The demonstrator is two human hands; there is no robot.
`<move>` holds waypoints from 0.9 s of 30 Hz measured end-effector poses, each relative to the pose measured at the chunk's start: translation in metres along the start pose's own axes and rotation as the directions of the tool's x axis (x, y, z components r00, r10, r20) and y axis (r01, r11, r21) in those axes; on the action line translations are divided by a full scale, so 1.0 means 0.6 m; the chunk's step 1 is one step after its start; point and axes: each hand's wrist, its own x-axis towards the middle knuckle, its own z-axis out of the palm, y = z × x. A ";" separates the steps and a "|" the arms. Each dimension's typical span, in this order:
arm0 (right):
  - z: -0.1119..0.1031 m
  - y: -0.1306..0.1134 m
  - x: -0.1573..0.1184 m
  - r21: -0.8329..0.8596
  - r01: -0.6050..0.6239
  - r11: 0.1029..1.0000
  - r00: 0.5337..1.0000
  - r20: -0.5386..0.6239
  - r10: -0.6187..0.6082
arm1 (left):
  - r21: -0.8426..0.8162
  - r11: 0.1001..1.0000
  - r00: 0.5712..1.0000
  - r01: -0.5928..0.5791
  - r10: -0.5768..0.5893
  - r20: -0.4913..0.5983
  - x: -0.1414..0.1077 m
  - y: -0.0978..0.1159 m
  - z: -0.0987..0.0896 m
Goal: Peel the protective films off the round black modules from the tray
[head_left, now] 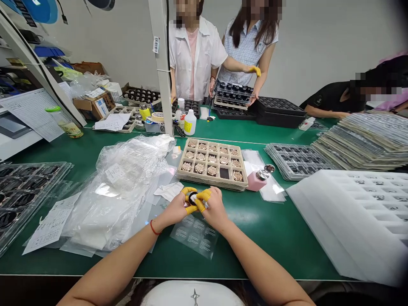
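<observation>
My left hand (182, 205), with yellow finger covers, holds a small round black watch part (192, 198) by its edge. Against its face my right hand (209, 204), also in yellow finger covers, pinches a small white piece, perhaps a cloth. Just beyond the hands lies a beige tray (208, 180) of rose-gold watch parts, with one dark compartment holding none. A clear sheet of round printed films (195, 236) lies under and in front of my hands. A white cloth (168, 191) is to the left, and a pink bottle with a metal cap (256, 180) stands right of the tray.
Plastic bags (95, 212) cover the left side, beside a clear tray of dark parts (24, 191). White foam trays (338, 221) and stacked sheets (372, 140) occupy the right. Bottles (190, 123) stand near a white post (163, 80). Two people stand across the table; another leans at right.
</observation>
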 end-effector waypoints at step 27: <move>-0.084 0.062 0.016 0.543 -0.539 0.644 0.842 0.337 0.421 | -0.055 0.992 0.991 -0.115 0.110 -0.080 -0.001 0.031 -0.053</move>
